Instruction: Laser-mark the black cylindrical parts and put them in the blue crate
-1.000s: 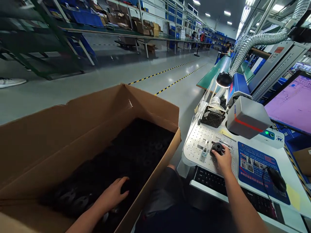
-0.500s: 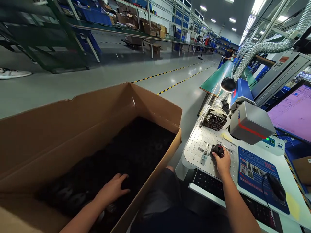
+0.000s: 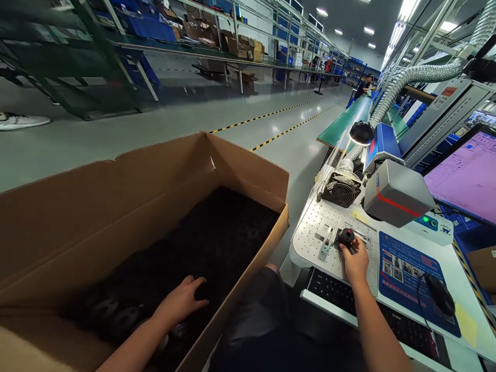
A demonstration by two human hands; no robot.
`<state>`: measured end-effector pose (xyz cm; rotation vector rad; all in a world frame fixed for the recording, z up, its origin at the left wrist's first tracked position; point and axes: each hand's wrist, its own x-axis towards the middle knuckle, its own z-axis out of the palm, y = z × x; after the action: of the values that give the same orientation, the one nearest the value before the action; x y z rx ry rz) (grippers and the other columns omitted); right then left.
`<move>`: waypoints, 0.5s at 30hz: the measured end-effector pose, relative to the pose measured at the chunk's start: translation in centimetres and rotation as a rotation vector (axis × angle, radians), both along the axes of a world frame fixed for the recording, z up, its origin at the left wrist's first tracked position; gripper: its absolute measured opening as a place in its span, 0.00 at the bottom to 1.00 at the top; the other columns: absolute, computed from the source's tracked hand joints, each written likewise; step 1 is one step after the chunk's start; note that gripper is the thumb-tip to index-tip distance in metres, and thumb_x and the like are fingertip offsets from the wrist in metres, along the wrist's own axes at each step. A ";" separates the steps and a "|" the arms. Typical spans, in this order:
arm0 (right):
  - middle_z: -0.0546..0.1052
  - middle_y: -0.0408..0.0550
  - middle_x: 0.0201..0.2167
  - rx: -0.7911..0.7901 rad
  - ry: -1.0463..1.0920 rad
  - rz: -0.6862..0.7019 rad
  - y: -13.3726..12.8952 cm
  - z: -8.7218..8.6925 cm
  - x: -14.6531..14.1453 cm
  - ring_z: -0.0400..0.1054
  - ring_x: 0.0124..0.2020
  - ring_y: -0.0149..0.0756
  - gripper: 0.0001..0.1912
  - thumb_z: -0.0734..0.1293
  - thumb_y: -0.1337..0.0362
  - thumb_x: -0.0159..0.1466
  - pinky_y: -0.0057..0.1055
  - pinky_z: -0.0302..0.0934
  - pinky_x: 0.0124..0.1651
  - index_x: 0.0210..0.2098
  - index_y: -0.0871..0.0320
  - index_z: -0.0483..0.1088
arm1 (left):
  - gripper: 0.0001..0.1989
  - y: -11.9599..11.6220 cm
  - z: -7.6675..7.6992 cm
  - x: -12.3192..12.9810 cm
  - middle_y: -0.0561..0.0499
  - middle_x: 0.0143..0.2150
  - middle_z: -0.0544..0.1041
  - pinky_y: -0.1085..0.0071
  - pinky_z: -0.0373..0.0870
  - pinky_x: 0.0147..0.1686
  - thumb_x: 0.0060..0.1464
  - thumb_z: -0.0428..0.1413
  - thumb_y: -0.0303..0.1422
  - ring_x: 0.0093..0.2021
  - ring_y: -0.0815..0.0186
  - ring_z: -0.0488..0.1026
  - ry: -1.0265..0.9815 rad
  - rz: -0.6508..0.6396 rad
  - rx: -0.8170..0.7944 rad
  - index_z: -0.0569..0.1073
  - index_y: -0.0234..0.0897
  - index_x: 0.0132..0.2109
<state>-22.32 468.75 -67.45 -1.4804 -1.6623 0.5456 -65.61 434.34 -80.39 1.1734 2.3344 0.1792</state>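
My left hand (image 3: 181, 302) is inside a large cardboard box (image 3: 155, 186), over a mass of black parts (image 3: 217, 237) whose shapes are mostly lost in shadow. Its thumb and fingers are apart, and I see nothing between them. On the perforated metal plate (image 3: 310, 240) to the right, my right hand (image 3: 356, 263) grips a black round part (image 3: 346, 237) with thumb and fingers. That part sits against a small metal fixture (image 3: 327, 239), with a red light spot on its top. Above and beyond it is the grey and red head (image 3: 401, 194) of a machine.
A black fan (image 3: 341, 194) stands at the plate's back edge below a flexible silver duct (image 3: 403, 82). Right of my hand lie a blue mat (image 3: 411, 274), a black mouse (image 3: 439, 294) and a monitor (image 3: 465, 175). A keyboard (image 3: 331, 292) sits below the plate's front edge.
The view has shifted slightly. My right hand has moved a little on the black round part and keeps its grip. My left hand stays nearly in place.
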 end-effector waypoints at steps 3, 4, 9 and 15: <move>0.79 0.60 0.48 -0.003 -0.048 -0.016 0.0 0.2 -0.1 0.72 0.48 0.55 0.34 0.71 0.47 0.55 0.52 0.62 0.56 0.55 0.61 0.73 | 0.36 0.2 0.1 0.2 0.38 0.52 0.68 0.58 0.72 0.44 0.47 0.54 0.45 0.41 0.51 0.76 0.004 -0.004 -0.014 0.70 0.30 0.61; 0.79 0.60 0.47 -0.003 -0.055 -0.009 0.0 0.2 -0.1 0.72 0.48 0.55 0.34 0.71 0.47 0.55 0.52 0.62 0.56 0.55 0.61 0.73 | 0.36 0.2 0.2 0.2 0.38 0.52 0.68 0.58 0.72 0.44 0.47 0.54 0.45 0.41 0.51 0.76 0.006 -0.008 -0.012 0.70 0.30 0.61; 0.79 0.56 0.46 -0.026 -0.033 0.009 0.3 0.0 0.1 0.71 0.48 0.53 0.33 0.72 0.47 0.54 0.49 0.62 0.56 0.54 0.59 0.73 | 0.36 0.4 0.8 0.7 0.36 0.53 0.69 0.58 0.73 0.47 0.47 0.51 0.47 0.41 0.51 0.77 0.029 -0.032 -0.008 0.70 0.29 0.60; 0.77 0.59 0.53 -0.098 0.015 0.026 0.0 1.3 0.8 0.71 0.54 0.55 0.39 0.73 0.46 0.53 0.51 0.61 0.61 0.59 0.59 0.70 | 0.40 0.1 1.6 0.5 0.32 0.55 0.71 0.55 0.71 0.54 0.47 0.50 0.52 0.48 0.46 0.77 0.058 -0.016 -0.006 0.70 0.27 0.60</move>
<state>-21.49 468.71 -66.17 -1.5232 -1.6660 0.6594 -65.07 434.39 -78.76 1.2098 2.3733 0.1337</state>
